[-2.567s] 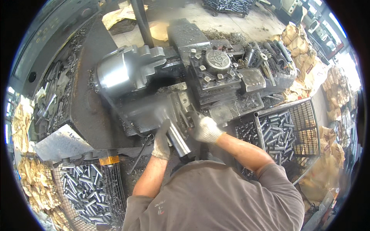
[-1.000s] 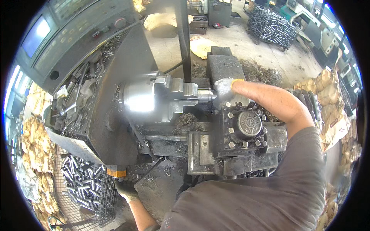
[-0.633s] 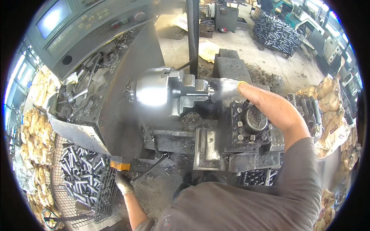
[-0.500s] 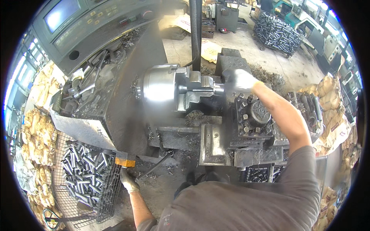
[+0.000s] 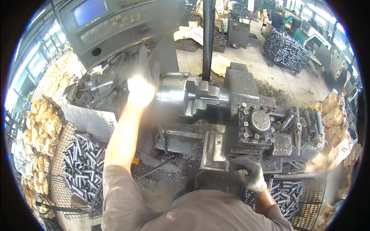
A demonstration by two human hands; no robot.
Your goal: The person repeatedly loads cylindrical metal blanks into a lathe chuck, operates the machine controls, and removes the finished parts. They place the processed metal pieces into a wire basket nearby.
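My left hand [image 5: 142, 86], in a pale glove, is raised beside the lathe chuck [image 5: 170, 92], below the control panel [image 5: 115, 23]. It is overexposed and smeared by motion, so its fingers cannot be read. To the chuck's right, a short metal piece [image 5: 224, 99] reaches from the jaws [image 5: 204, 94] toward the dark block. My right hand [image 5: 249, 175], in a grey-white glove with darkened fingers, is low at the front of the carriage, below the tool post [image 5: 259, 122]. Its fingers are curled round; what they close on, if anything, is hidden.
A wire basket of short metal tubes [image 5: 83, 169] stands at the lower left, with more tubes [image 5: 287, 196] in a crate at the lower right. Tools lie on the tray [image 5: 92, 121] left of the chuck. A dark post [image 5: 208, 38] rises behind the machine; metal shavings [image 5: 273, 92] lie beyond it.
My left hand has risen from beside the left basket to the chuck's left side. My right hand has come back from the block right of the chuck, down to the carriage front.
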